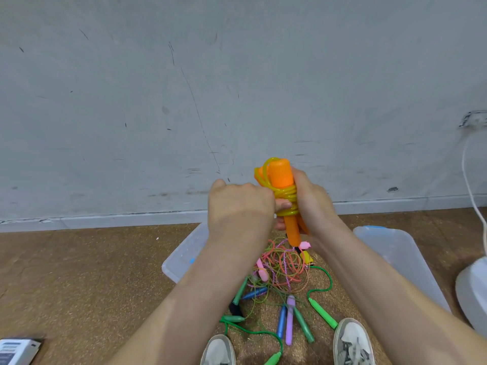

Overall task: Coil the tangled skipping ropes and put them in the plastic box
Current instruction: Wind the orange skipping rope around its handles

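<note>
The right hand [311, 204] is gripping the orange skipping rope [283, 185] in the air, fingers curled round its handles. The left hand [237, 206] is pinching the yellow wraps. I'd say the coiling is finishing. Next comes tucking the end and lowering it into the plastic box [181, 254].

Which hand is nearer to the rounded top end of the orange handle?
Right. The right hand grips the orange handle just below its top; the left hand sits lower and to the left, beside the yellow cord wraps.
</note>
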A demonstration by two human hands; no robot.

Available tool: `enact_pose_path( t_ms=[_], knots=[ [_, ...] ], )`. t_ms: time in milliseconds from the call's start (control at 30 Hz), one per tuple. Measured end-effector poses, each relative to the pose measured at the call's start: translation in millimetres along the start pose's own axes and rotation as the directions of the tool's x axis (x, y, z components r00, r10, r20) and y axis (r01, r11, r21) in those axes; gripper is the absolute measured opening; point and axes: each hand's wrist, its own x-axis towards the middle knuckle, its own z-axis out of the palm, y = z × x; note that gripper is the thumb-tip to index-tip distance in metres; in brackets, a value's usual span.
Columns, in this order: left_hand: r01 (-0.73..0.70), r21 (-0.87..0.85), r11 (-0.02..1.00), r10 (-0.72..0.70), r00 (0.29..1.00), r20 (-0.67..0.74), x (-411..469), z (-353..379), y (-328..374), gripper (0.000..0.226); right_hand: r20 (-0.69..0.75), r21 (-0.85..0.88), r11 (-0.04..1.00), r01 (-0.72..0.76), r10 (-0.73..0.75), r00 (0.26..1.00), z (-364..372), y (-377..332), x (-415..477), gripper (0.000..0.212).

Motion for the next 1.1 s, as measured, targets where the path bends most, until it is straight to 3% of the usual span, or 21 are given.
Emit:
enact_pose_path(
  t_ms=[100,200,333,400,467,500,600,633,700,767,800,867,933,1000,1100],
  knots=[
    [0.032,-0.090,0.995,-0.032,0.999,0.000,1.8,-6.7,5.1,0.056,-0.097,0.218,0.974,0.055,-0.034,0.995,4.0,6.4,4.5,0.054],
    [0.059,-0.162,0.985,-0.066,0.997,-0.036,5.3,-5.2,9.2,0.054,-0.080,0.385,0.923,0.020,0.012,0.997,4.5,9.9,6.1,0.051],
    [0.135,-0.417,0.899,-0.141,0.990,0.016,6.5,13.1,4.1,0.044,0.050,0.308,0.945,-0.111,0.101,0.994,-3.7,16.4,10.9,0.043],
    [0.133,-0.640,0.757,-0.125,0.990,0.058,8.6,26.3,2.2,0.041,0.109,0.243,0.966,-0.093,0.069,0.992,-10.4,15.0,12.7,0.047],
    [0.151,-0.835,0.530,-0.087,0.989,0.123,10.6,35.8,8.2,0.048,0.168,0.225,0.971,-0.076,0.039,0.985,-17.1,11.7,12.2,0.049],
    [0.178,-0.869,0.461,-0.079,0.984,0.159,11.6,38.8,13.8,0.056,0.197,0.235,0.969,-0.076,0.030,0.980,-20.4,10.2,11.8,0.051],
    [0.214,-0.899,0.381,-0.060,0.976,0.207,14.3,44.9,32.0,0.072,0.314,0.287,0.949,-0.128,0.033,0.949,-33.5,5.8,6.6,0.053],
    [0.239,-0.929,0.282,-0.060,0.971,0.232,15.2,46.4,36.8,0.071,0.358,0.272,0.951,-0.147,0.041,0.933,-39.1,3.7,4.9,0.054],
    [0.312,-0.947,0.070,-0.043,0.950,0.310,19.8,58.0,46.0,0.054,0.416,0.085,0.982,-0.166,0.116,0.902,-55.3,-3.2,4.1,0.054],
    [0.350,-0.937,-0.020,-0.010,0.937,0.350,21.8,72.6,51.0,0.027,0.396,-0.285,0.949,-0.135,0.245,0.885,-70.2,-8.1,6.1,0.054],
    [0.370,-0.928,-0.045,0.020,0.929,0.370,22.7,81.7,56.2,0.018,0.365,-0.497,0.862,-0.098,0.310,0.878,-79.5,-7.9,12.1,0.056],
    [0.417,-0.909,0.007,0.049,0.908,0.417,25.4,103.9,71.2,0.013,0.290,-0.769,0.637,-0.056,0.426,0.857,-104.0,0.3,30.0,0.057],
    [0.461,-0.885,0.070,0.058,0.884,0.465,26.0,130.6,89.3,0.013,0.220,-0.817,0.571,-0.083,0.442,0.870,-137.8,24.4,53.3,0.051],
    [0.524,-0.852,0.027,0.089,0.847,0.524,24.6,158.0,107.2,0.012,0.105,-0.839,0.526,-0.138,0.405,0.908,-174.1,60.8,73.1,0.042],
    [0.598,-0.802,0.007,0.147,0.792,0.592,22.5,204.5,130.1,0.017,-0.106,-0.952,0.243,-0.188,0.314,0.944,-226.6,132.0,95.1,0.039]
  ],
)
